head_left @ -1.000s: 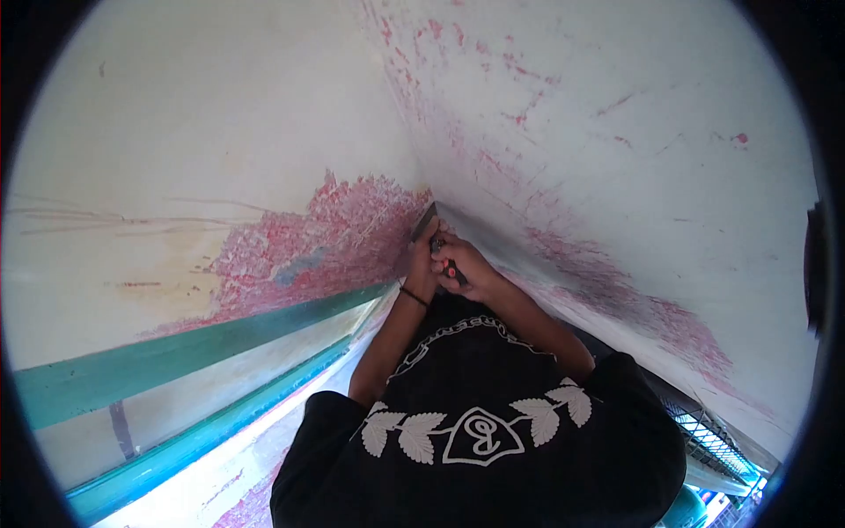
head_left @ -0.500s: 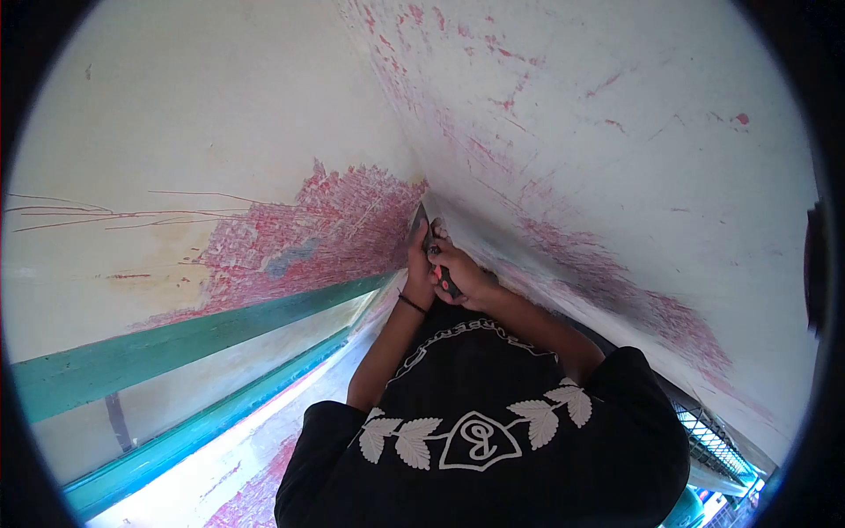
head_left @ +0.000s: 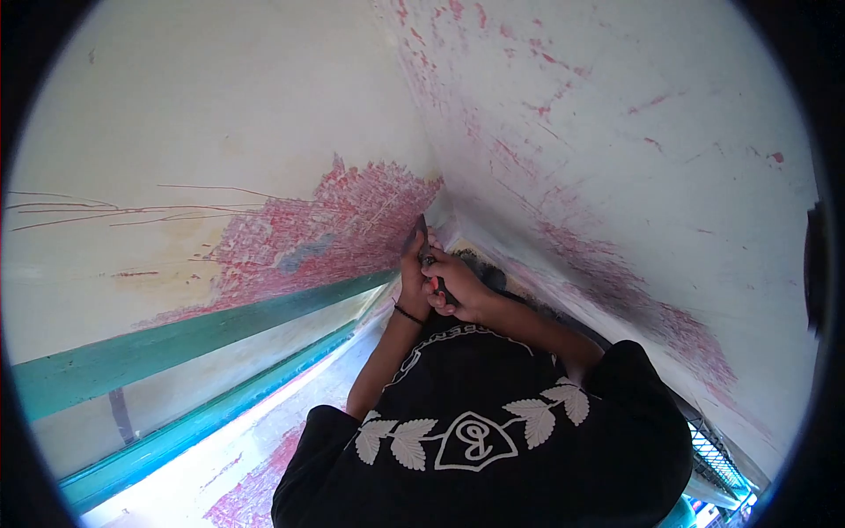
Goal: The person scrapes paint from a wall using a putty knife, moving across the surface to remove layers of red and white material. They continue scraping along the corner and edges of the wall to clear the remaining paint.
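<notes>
In the head view, my right hand (head_left: 459,280) is wrapped around the black and red handle of a scraper (head_left: 422,225). Its dark metal blade points up, close to the scraped pink patch (head_left: 352,211) on the left wall. My left hand (head_left: 414,275) is closed at the blade's base, with the thumb lying along the metal. Whether the blade tip touches the wall is hard to tell. Both hands are together, just below the corner where the two walls meet.
A green rail (head_left: 176,339) runs along the bottom of the left wall, and a second green ledge (head_left: 202,418) lies beneath it. The right wall (head_left: 607,167) bears pink streaks and scuffs. A metal grille (head_left: 715,453) shows at lower right.
My hands and the scraper have drawn slightly down and away from the corner. The view has shifted a little, so the walls appear further right. Both hands keep their hold.
</notes>
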Demonstrator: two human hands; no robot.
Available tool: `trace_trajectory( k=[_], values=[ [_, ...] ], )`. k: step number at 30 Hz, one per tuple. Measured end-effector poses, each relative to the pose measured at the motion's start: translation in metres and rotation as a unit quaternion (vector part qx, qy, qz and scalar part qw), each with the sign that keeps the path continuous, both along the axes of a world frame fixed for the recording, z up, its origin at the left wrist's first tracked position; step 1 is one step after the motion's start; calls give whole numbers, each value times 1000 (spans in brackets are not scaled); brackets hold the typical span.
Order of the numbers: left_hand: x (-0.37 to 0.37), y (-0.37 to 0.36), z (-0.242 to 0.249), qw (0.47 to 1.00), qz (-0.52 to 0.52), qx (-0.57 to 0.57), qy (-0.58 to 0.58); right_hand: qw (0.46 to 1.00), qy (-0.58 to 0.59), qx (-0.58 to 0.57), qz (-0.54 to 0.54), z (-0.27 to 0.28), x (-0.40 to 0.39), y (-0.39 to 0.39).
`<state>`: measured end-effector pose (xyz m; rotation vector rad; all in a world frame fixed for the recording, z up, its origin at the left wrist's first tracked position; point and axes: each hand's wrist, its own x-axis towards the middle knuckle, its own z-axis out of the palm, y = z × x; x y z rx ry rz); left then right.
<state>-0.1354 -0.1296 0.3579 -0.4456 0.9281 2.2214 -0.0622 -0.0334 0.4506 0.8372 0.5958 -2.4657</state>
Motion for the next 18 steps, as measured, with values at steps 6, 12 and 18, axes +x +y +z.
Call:
trace_trajectory(
  k=[6, 12, 18],
  values=[
    [0, -2, -3, 999, -32, 14, 28, 999, 19, -24, 14, -15, -8, 7],
    [-7, 1, 1, 998, -52, 37, 0, 999, 24, -11, 28, -20, -12, 9],
    [-11, 5, 11, 998, -51, 27, 33, 998, 41, 5, 51, 3, -6, 14]
  ],
)
